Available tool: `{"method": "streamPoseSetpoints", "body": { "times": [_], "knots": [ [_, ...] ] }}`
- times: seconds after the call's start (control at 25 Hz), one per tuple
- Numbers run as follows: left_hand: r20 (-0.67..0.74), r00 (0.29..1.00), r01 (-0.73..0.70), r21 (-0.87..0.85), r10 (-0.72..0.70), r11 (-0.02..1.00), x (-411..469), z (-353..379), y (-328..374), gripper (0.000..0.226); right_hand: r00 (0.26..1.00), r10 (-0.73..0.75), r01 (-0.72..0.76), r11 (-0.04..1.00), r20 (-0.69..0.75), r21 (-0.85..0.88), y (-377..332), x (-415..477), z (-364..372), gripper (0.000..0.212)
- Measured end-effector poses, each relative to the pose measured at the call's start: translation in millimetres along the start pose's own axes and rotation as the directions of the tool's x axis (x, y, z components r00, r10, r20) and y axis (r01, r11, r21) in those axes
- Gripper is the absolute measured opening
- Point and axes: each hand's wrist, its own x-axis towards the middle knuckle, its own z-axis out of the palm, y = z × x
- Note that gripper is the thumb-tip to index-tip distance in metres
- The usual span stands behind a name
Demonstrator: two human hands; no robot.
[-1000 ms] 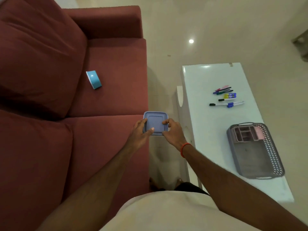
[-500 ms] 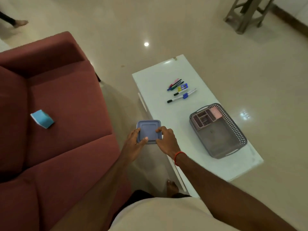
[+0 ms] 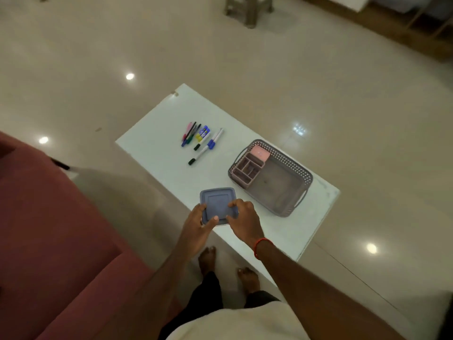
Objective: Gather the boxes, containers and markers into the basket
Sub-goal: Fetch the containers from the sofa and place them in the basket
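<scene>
A square blue-grey lidded container [image 3: 217, 201] is held over the near edge of the white table [image 3: 159, 153]. My left hand [image 3: 199, 223] grips its near left corner and my right hand [image 3: 244, 218] grips its right side. To the right, a grey perforated basket [image 3: 297, 175] rests on the table, holding a pink divided organiser [image 3: 247, 169] and a small pink box [image 3: 260, 153] at its far end. Several markers [image 3: 202, 141] lie in a loose cluster on the table's middle.
A dark red sofa [image 3: 49, 229] fills the left side. My bare feet [image 3: 228, 266] stand on the glossy beige floor between sofa and table. A wooden stool [image 3: 247, 8] stands far back; wooden furniture lines the top right.
I have turned from the sofa toward the table, and both hands carried the container rightward over the table's edge, close to the basket. The blue box on the sofa has left view.
</scene>
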Motion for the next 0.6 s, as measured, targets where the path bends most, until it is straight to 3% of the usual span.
{"method": "streamPoseSetpoints", "body": {
  "times": [0.28, 0.44, 0.6],
  "knots": [
    [0.270, 0.955, -0.127, -0.001, 0.122, 0.992, 56, 32, 22, 0.047, 0.968, 0.144, -0.157, 0.986, -0.204, -0.051, 22, 0, -15, 0.050],
    [0.391, 0.910, -0.145, -0.016, 0.140, 0.989, 84, 62, 28, 0.051, 0.930, 0.180, -0.220, 0.971, -0.320, -0.093, 41, 8, -21, 0.047],
    [0.469, 0.870, -0.185, 0.021, 0.154, 0.982, 116, 96, 28, 0.058, 0.885, 0.250, -0.279, 0.960, -0.392, -0.019, 69, 26, -21, 0.040]
  ]
}}
